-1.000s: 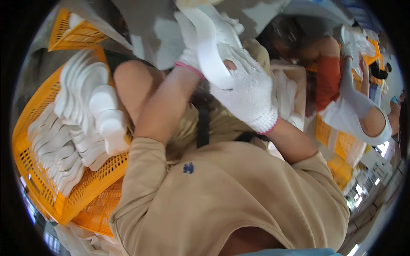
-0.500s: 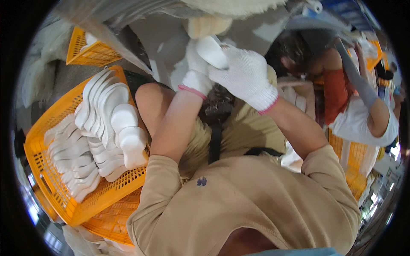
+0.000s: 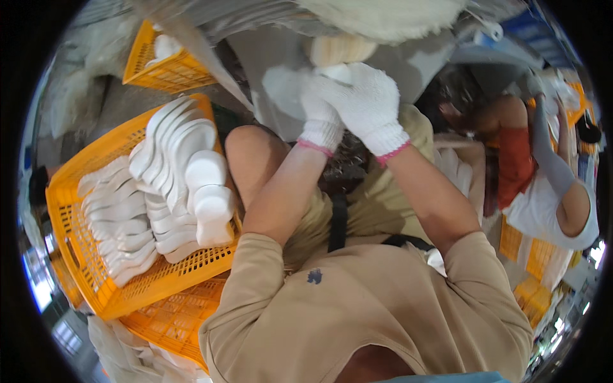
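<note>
Both my hands wear white knit gloves with pink cuffs and come together at the upper middle. My left hand (image 3: 321,113) and my right hand (image 3: 372,105) are closed around a smooth white piece (image 3: 337,74). Only a small part of it shows above the gloves; the fingers cover the rest. Just beyond it is a pale tan rounded roller (image 3: 345,50); the piece lies close against it, though I cannot tell whether they touch. Left of my arms, an orange basket (image 3: 137,305) holds several white, curved, waisted pieces (image 3: 169,153), stacked in overlapping rows.
A fluffy white wheel-like mass (image 3: 389,16) hangs above the roller, with a grey panel (image 3: 252,54) behind. Another orange basket (image 3: 172,75) stands at the far left. On the right are a tray (image 3: 474,159) of pale pieces and a person in a white top (image 3: 543,210).
My hands have drawn closer together and turned the white piece, so much less of it shows. The whole scene has shifted a little to the right in the view.
</note>
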{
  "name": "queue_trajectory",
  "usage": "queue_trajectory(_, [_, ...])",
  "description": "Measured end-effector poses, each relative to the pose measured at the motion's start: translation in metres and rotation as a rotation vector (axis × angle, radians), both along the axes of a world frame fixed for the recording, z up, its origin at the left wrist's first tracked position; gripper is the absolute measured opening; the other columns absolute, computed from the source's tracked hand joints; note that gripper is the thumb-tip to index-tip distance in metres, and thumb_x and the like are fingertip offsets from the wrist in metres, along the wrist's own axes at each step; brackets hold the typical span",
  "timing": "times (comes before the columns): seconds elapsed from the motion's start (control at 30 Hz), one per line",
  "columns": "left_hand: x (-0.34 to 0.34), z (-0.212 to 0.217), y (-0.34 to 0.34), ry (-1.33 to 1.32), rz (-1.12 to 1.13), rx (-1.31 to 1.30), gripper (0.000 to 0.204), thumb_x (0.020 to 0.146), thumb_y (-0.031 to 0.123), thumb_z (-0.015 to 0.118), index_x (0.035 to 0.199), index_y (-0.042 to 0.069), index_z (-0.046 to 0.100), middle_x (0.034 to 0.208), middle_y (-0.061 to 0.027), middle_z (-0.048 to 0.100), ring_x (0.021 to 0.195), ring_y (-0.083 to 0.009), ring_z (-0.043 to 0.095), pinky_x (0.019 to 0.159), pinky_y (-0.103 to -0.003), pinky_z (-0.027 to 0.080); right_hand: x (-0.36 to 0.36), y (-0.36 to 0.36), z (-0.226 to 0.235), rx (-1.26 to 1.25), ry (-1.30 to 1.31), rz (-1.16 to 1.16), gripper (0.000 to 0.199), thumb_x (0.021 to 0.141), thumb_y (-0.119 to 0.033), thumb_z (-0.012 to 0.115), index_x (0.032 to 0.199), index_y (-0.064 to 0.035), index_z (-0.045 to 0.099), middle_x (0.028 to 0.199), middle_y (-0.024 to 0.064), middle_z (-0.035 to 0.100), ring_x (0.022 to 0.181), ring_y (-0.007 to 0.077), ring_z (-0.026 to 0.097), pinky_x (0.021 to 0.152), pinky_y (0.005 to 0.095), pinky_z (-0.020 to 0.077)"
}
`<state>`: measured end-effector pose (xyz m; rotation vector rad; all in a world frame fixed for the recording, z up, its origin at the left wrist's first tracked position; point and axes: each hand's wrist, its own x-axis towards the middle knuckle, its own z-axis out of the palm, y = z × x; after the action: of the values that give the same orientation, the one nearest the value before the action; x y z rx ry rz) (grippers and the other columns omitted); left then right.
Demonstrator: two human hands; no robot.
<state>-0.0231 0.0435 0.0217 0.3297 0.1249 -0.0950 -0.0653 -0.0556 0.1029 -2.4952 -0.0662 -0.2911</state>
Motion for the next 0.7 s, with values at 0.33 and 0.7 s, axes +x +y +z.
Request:
queue_trajectory(0.33, [-0.009,0.001,0.000,0.105,-0.172,0.144,0.046,0.107,0.036,0.044,0.127,0.000,0.063,0.112,-0.0151,0.073,0.099,-0.0297,0.073,0.091,-0.042,0.060,-0.007,-0.010,0.014,0.411,0.176,0.179,0.058,0.078,-0.054,0.080,0.118,-0.0110,0.075,0.103,0.0148,0.076,0.095,0.0328,0.074,0.085,0.0390,0.0575])
queue_trajectory(0.7, [-0.006,-0.045,-0.019,0.029,-0.330,0.302,0.034,0.104,0.033,0.046,0.111,0.004,0.061,0.103,-0.0164,0.067,0.087,-0.0316,0.067,0.074,-0.043,0.057,-0.053,-0.025,0.060,0.457,0.764,0.177,0.057,0.074,-0.034,0.077,0.121,-0.0023,0.068,0.102,0.0166,0.074,0.097,0.0307,0.071,0.091,0.0380,0.0549])
